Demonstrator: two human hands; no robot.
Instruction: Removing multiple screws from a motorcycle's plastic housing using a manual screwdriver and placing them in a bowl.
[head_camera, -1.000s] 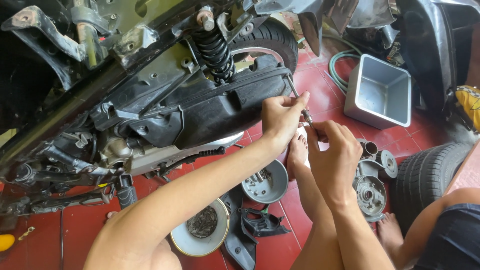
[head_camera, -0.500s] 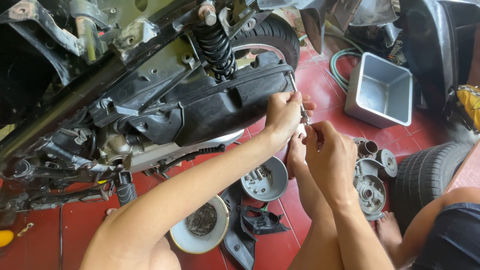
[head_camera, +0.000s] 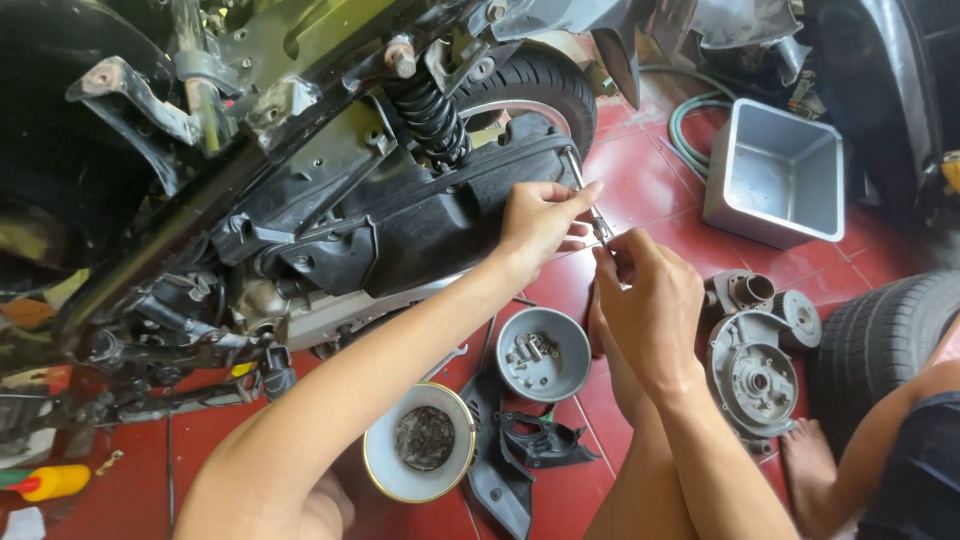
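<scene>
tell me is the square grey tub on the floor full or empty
Empty. The grey tub sits upright on the red tile floor, and its bare inner walls and bottom show with nothing inside.

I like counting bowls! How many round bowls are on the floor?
2. A grey bowl holding bolts lies below the hands; a white bowl lies lower left of it. Others may be hidden.

One head-worn camera looks steeply down, close over the scooter engine (head_camera: 400, 230) from ten to twelve o'clock; red floor (head_camera: 640, 180) fills the lower frame.
</scene>
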